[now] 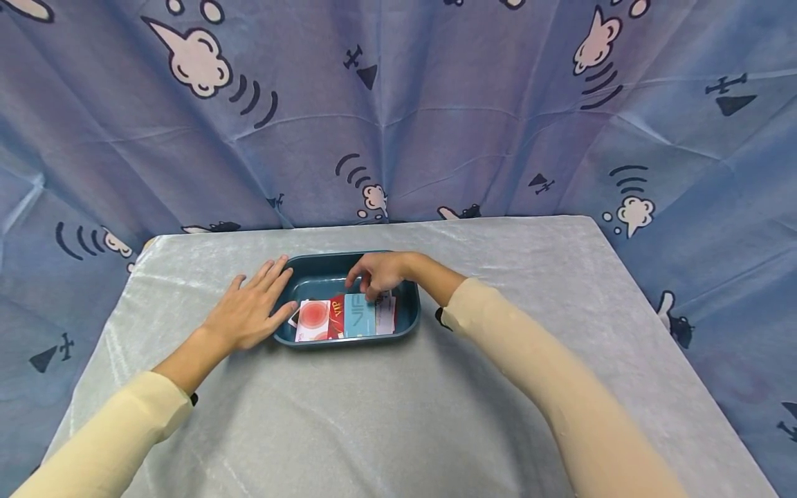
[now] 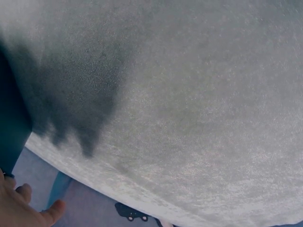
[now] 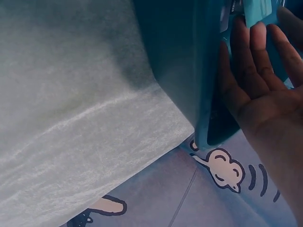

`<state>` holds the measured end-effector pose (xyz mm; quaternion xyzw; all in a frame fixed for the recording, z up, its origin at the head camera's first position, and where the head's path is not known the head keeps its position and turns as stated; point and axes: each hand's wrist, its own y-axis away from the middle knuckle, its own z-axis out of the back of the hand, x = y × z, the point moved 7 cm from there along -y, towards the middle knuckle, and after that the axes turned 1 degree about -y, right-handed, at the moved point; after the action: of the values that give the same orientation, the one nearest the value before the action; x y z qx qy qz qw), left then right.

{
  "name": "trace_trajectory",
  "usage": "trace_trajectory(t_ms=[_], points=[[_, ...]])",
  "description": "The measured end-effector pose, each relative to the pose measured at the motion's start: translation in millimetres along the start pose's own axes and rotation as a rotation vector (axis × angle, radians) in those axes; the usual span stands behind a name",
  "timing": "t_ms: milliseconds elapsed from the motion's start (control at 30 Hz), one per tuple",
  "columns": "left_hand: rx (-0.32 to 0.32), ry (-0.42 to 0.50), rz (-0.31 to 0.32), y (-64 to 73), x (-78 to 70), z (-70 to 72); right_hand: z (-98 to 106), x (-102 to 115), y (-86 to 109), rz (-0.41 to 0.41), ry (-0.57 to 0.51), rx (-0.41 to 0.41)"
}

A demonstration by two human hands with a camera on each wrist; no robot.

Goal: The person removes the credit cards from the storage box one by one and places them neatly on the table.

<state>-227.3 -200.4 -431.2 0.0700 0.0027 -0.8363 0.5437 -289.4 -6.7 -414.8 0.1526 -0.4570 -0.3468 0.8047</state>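
A dark teal oblong tray [image 1: 330, 268] stands on the table with several cards lying along its near side. Among them are a white card with a pink-red circle [image 1: 314, 315], a red card marked VIP [image 1: 337, 310], a light blue VIP card [image 1: 358, 319] and a whitish card [image 1: 386, 319]. My left hand [image 1: 252, 308] rests at the tray's left end, its fingers straight. My right hand [image 1: 380, 272] reaches over the far right rim, fingers loosely bent at the top of the light blue card. In the right wrist view, the fingers [image 3: 259, 59] touch or nearly touch that card, with the thumb apart.
A pale grey velvety cloth [image 1: 349, 415] covers the table around the tray. Behind it hangs a blue-purple curtain [image 1: 436, 138] with cartoon prints. The tray's walls rise around the cards.
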Motion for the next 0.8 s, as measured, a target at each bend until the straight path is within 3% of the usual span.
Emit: trace_trajectory(t_ms=[433, 800], points=[[-0.009, 0.009, -0.004, 0.3, -1.0, 0.7, -1.6, 15.6, 9.0, 0.065, 0.100, -0.011], [-0.018, 0.009, -0.014, 1.0, -1.9, 1.5, -1.2, 19.0, 13.1, 0.055, 0.169, -0.043]])
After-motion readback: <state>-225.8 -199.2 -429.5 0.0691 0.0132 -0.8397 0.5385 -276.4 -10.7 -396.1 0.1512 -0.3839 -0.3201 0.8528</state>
